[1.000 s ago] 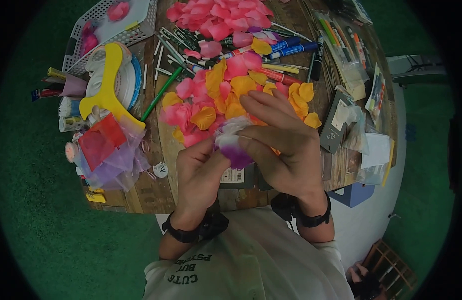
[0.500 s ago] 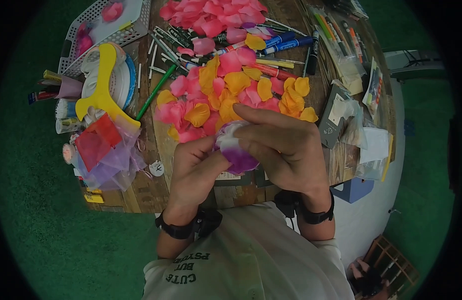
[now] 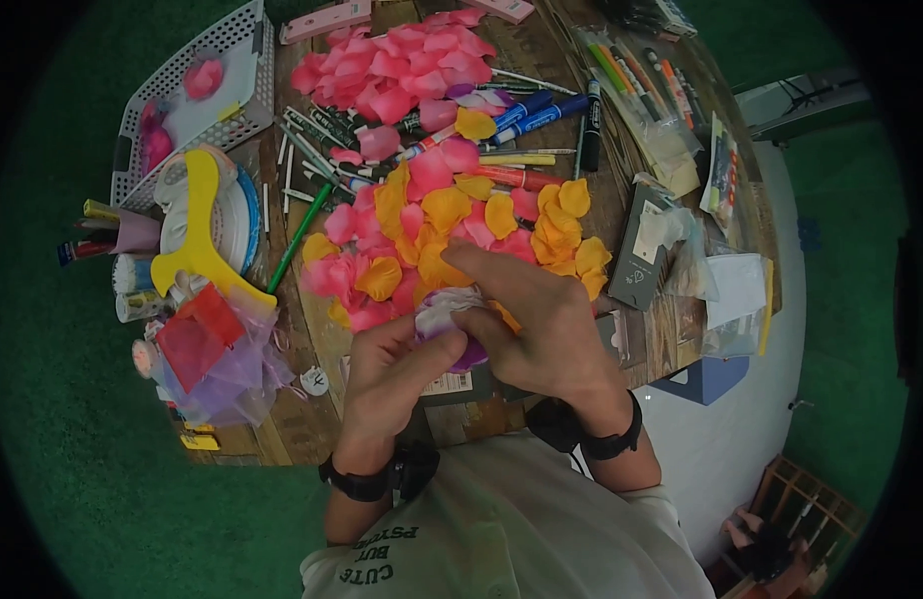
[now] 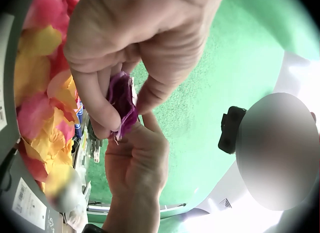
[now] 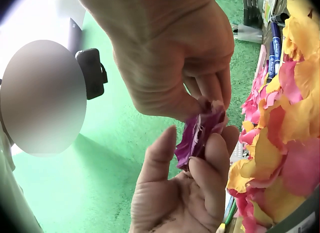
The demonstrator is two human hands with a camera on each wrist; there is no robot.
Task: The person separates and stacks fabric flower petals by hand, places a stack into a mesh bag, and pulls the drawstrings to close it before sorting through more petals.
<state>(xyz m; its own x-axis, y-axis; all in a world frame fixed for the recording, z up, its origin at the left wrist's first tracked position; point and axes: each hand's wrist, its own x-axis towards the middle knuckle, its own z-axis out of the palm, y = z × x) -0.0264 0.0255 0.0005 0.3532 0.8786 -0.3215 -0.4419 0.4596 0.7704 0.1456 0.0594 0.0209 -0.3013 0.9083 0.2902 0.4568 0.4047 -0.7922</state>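
Between both hands, near the table's front edge, is a small stack of purple-and-white artificial petals (image 3: 444, 317). My left hand (image 3: 394, 374) grips the stack from the left, thumb lying across its near face. From the other side my right hand (image 3: 541, 324) pinches its edge between thumb and fingers. The right wrist view shows the purple petals (image 5: 192, 143) layered, with frayed edges, the left fingers (image 5: 212, 160) curled behind them. Just beyond the hands lie loose yellow petals (image 3: 447, 210) and pink petals (image 3: 357, 270).
More pink petals (image 3: 402, 70) are heaped at the back, with marker pens (image 3: 541, 118) scattered in front. On the left stand a white basket (image 3: 244, 130), a yellow three-armed piece (image 3: 204, 215) and mesh bags (image 3: 217, 364). A grey box (image 3: 636, 255) and bagged pens (image 3: 641, 85) lie right.
My right hand's spread fingers have drawn in, and it now pinches closer to the petals' edge. The left thumb has moved over the petals' front. The head view has shifted slightly.
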